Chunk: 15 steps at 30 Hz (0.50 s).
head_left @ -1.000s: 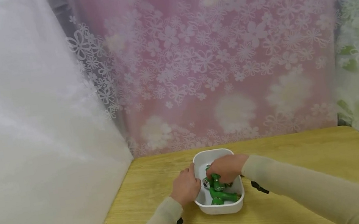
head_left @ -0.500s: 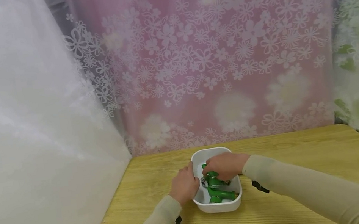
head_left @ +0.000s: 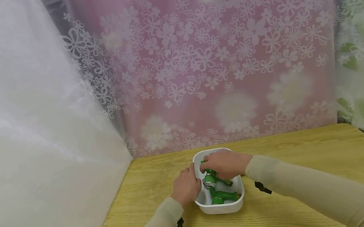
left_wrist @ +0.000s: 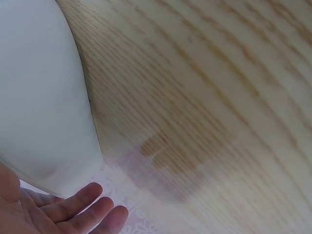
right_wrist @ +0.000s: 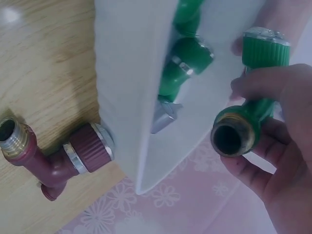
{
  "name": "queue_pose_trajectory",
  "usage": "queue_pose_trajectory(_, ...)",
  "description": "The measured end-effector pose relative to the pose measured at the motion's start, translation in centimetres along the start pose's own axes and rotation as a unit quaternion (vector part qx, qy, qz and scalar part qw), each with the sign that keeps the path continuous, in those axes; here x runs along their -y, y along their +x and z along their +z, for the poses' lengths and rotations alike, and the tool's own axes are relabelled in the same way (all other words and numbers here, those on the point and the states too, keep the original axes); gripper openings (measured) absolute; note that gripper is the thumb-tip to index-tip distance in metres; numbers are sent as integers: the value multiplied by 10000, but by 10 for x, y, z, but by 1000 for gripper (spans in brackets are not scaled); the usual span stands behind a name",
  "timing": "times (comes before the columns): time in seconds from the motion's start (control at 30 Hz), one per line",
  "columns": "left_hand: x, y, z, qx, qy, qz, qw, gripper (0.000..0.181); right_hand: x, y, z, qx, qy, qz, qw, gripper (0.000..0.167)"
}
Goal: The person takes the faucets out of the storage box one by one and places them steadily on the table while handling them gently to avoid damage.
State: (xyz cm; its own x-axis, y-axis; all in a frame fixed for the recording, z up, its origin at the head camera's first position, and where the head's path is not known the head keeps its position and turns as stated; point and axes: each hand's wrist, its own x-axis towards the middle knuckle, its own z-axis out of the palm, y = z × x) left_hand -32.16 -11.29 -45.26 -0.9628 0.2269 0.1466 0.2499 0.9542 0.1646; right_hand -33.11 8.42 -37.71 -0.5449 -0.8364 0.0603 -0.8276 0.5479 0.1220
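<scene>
One green tap (right_wrist: 252,109), ribbed collar (right_wrist: 265,53), brassy mouth (right_wrist: 232,137), right fingers (right_wrist: 253,168) pinching it, left fingers (left_wrist: 92,214) relaxed.

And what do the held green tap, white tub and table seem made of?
Green tap: probably plastic, satin-looking, its ribbed knob seemingly moulded; the brassy ring at its mouth suggests metal.
White tub: likely smooth plastic, judging by its rounded corners.
Table: glossy wood or laminate; streaky grain, faint reflections.

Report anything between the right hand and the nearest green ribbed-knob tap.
Nothing visible does: the right hand grips the green tap. The white, round-cornered tub wall stands between them and the dark red tap.
</scene>
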Motion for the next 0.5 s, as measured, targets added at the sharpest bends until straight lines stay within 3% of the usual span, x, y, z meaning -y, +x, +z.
queue_pose_trajectory(0.23,-1,0,-1,91,-77,-63,9999,61,0,-8,-9,-251,8,-152,9996,34)
queue_pose_trajectory(0.5,-1,1,-1,29,-14,-66,10000,62,-4,-23,-17,-207,102,-88,9997,30)
